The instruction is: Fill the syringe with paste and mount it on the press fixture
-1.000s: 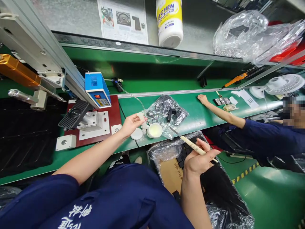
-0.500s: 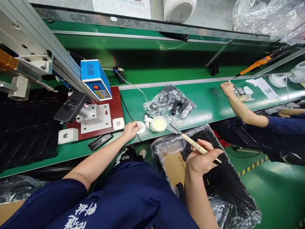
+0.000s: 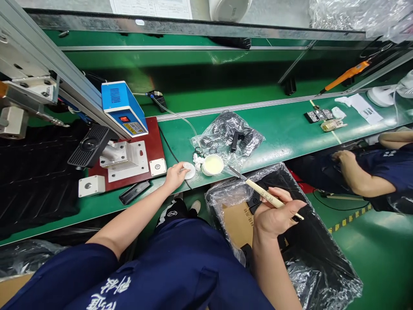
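My left hand (image 3: 176, 175) rests at the bench's front edge, its fingers pinching the rim of a round white lid (image 3: 189, 171). Just right of the lid stands a white tub (image 3: 213, 165) with a pale yellow substance inside. Crumpled white tissue (image 3: 198, 161) lies between lid and tub. My right hand (image 3: 278, 211) is closed around a brush (image 3: 263, 192) with a pale wooden handle marked with dark writing. Its slim dark end points up and left, close to the tub but apart from it; whether that end has bristles is hard to make out.
Behind the tub lies a clear bag (image 3: 228, 133) of black parts. A blue box (image 3: 124, 107) and a fixture on a red base (image 3: 156, 144) stand left. Below the bench is a plastic-lined bin (image 3: 322, 254). A co-worker (image 3: 364, 172) sits right; an orange screwdriver (image 3: 348, 77) hangs behind.
The view has shifted slightly. The co-worker's arm has drawn back from the parts on the bench. My hands keep hold of the lid and the brush with little movement.
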`<state>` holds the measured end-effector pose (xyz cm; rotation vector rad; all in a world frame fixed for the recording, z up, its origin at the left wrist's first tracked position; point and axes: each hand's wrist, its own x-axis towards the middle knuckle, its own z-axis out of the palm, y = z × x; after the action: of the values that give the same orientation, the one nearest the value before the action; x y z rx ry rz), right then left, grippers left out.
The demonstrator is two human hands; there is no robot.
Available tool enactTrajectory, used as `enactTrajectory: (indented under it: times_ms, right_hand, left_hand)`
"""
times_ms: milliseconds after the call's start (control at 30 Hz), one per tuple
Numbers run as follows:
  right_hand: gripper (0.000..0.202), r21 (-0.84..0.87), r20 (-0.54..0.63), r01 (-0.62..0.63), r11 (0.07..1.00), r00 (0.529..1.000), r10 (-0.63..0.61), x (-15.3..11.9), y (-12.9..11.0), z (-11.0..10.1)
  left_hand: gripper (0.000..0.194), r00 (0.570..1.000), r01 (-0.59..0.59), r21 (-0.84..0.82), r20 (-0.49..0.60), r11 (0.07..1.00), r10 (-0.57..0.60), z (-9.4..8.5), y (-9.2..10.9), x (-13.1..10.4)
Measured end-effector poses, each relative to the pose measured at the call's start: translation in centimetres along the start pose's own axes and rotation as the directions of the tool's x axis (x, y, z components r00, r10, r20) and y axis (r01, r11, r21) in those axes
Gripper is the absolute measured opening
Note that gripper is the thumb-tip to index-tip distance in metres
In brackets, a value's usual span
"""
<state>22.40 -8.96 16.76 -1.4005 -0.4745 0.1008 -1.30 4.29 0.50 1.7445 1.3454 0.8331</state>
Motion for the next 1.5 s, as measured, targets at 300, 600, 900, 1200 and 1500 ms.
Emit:
enactTrajectory:
  times_ms: [300, 600, 900, 1200, 1500]
  right_hand:
    - [0.063, 0.021, 0.0, 0.017, 1.0, 1.0, -0.017, 0.4, 0.1, -0.7]
    - [0.062, 0.024, 0.017, 0.01, 1.0, 1.0, -0.011, 0.6, 0.5, -1.2]
    - [0.064, 0.018, 0.017, 0.008, 1.0, 1.0, -0.008, 0.9, 0.6, -1.3]
    - [0.063, 0.035, 0.016, 0.028, 0.999, 0.999, -0.029, 1.1, 0.6, -1.1]
    - [0.061, 0.014, 0.018, 0.04, 0.999, 0.999, -0.041, 1.3, 0.3, -0.8]
  left_hand:
    - [0.017, 0.999, -0.007, 0.045, -0.054, 0.999, 0.009, 0.2, -0.3, -0.2]
    - [0.019, 0.997, -0.006, 0.018, -0.078, 1.0, 0.008, 0.9, -0.1, 0.4]
    - [0.018, 0.994, 0.0, 0.019, -0.108, 1.0, 0.002, 0.9, 0.1, 0.4]
    - [0.022, 0.993, -0.02, 0.067, -0.113, 0.998, 0.027, 1.1, -0.1, -0.1]
    - [0.017, 0.99, 0.038, 0.024, -0.135, 0.999, -0.035, 1.5, 0.2, -0.2]
